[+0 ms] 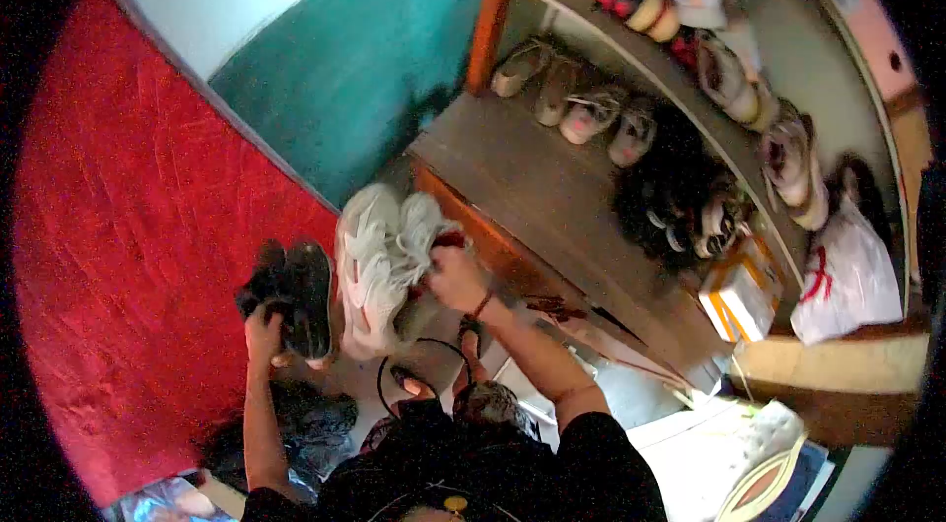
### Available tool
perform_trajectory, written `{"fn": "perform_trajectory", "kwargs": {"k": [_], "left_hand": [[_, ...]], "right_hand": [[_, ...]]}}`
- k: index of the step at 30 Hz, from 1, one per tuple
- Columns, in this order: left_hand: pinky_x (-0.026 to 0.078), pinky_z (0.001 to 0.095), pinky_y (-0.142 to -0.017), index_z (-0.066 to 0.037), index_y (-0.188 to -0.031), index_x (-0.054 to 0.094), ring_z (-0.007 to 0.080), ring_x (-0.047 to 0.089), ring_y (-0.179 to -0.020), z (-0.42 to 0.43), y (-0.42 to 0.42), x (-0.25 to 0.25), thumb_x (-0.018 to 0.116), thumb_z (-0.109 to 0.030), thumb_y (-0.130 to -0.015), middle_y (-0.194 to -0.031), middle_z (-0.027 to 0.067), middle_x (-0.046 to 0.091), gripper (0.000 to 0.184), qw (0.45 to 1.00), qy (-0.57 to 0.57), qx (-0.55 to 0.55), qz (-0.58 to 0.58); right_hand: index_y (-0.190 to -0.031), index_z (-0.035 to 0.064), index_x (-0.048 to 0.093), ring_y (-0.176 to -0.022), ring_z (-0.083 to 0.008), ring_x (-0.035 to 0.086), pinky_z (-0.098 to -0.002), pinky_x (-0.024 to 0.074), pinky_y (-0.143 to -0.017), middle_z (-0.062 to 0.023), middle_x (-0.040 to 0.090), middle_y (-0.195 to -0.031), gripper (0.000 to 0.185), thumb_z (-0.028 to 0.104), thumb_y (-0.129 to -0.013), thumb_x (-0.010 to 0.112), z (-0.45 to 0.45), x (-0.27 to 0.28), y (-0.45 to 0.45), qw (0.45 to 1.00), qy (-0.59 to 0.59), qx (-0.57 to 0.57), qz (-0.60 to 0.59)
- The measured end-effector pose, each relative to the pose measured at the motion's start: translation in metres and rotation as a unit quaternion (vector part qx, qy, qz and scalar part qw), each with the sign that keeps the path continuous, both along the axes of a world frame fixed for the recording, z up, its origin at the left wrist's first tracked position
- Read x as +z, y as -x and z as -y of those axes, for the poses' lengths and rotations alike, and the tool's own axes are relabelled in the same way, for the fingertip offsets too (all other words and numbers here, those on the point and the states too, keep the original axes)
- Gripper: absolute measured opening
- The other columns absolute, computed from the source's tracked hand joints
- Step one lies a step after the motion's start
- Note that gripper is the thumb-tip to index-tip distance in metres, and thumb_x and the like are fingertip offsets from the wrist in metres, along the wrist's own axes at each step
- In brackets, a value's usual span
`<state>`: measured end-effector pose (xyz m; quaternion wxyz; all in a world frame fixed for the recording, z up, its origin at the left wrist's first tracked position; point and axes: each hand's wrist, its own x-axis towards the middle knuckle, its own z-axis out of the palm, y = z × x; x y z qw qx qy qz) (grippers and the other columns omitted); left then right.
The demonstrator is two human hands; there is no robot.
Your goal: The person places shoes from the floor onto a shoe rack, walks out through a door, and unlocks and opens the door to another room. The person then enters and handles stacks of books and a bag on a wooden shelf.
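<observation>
My left hand (263,333) is closed on a pair of black shoes (313,297), held side by side over the edge of the red cloth. Just right of them is a pair of white sneakers (367,261), toes pointing away from me. My right hand (457,278) grips the sneakers at the opening of the right one, where a dark red lining shows. Its fingertips are partly hidden inside the shoe.
On the right stands a wooden shoe rack (522,158) with several pairs of shoes on its shelves. A white box with orange tape (739,288) and a white plastic bag (849,276) sit at its near end. Black plastic bags (310,424) lie at lower left.
</observation>
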<state>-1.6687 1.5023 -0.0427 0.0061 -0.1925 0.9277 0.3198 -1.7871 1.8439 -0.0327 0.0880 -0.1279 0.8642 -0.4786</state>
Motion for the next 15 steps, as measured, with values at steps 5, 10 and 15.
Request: {"fn": "perform_trajectory", "kwargs": {"k": [5,10,15], "left_hand": [[0.043,0.04,-0.071,0.003,-0.092,0.056,0.0379,0.057,-0.079,-0.025,0.068,0.081,0.053,-0.017,-0.076,-0.083,0.0221,0.059,0.026,0.986,-0.001,-0.111,-0.126],[0.043,0.0429,-0.071,0.001,-0.089,0.056,0.0389,0.055,-0.081,-0.135,0.163,0.098,0.055,-0.024,-0.075,-0.083,0.0224,0.058,0.029,0.979,-0.004,-0.168,-0.117],[0.044,0.0445,-0.069,0.0,-0.087,0.057,0.0389,0.056,-0.079,-0.25,0.255,0.067,0.058,-0.028,-0.076,-0.08,0.0194,0.06,0.03,0.963,0.036,-0.226,-0.143]], "right_hand": [[-0.073,-0.0017,0.058,-0.072,-0.0412,0.056,-0.0451,0.044,-0.064,-0.024,0.057,-0.073,0.021,0.017,-0.065,0.056,-0.055,0.083,0.008,0.972,-0.168,-0.146,-0.069],[-0.067,-0.0015,0.059,-0.065,-0.0386,0.058,-0.0451,0.0446,-0.064,-0.0212,0.059,-0.066,0.021,0.019,-0.062,0.059,-0.133,0.081,0.037,0.912,-0.322,-0.234,-0.097],[-0.062,-0.0013,0.058,-0.061,-0.0342,0.059,-0.0429,0.0444,-0.063,-0.0186,0.058,-0.061,0.031,0.029,-0.068,0.06,-0.191,0.03,0.085,0.877,-0.393,-0.246,-0.122]]}}
